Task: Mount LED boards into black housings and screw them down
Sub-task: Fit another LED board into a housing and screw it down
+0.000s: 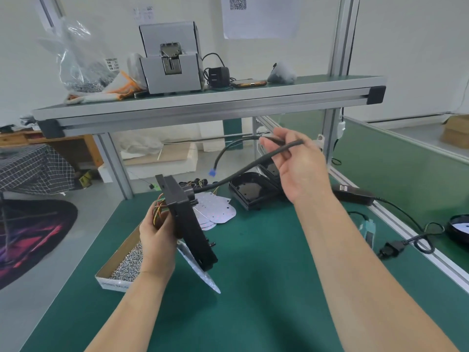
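The left hand grips a black housing by its near edge, fingers curled round it, so the housing stands on edge and tilted, lifted clear of the green mat. A bundle of coloured wires bunches between this hand's fingertips and the housing's inner face. Just below the hand, a white LED board hangs from the housing's lower edge, its far tip low over the mat.

The right hand is raised higher and further out, pinching a black cable between thumb and fingers. The cable runs from a fitting at the housing's top corner up to this hand, then doubles back past the fingertips – its free end droops to the left and ends in a blue connector.

Under the right hand sit empty housings, open side up. Between the two hands, just beyond the held housing, lies a loose stack of LED boards. A shallow box of screws lies just outside the left wrist – and a black power adapter rests to the right of the right forearm
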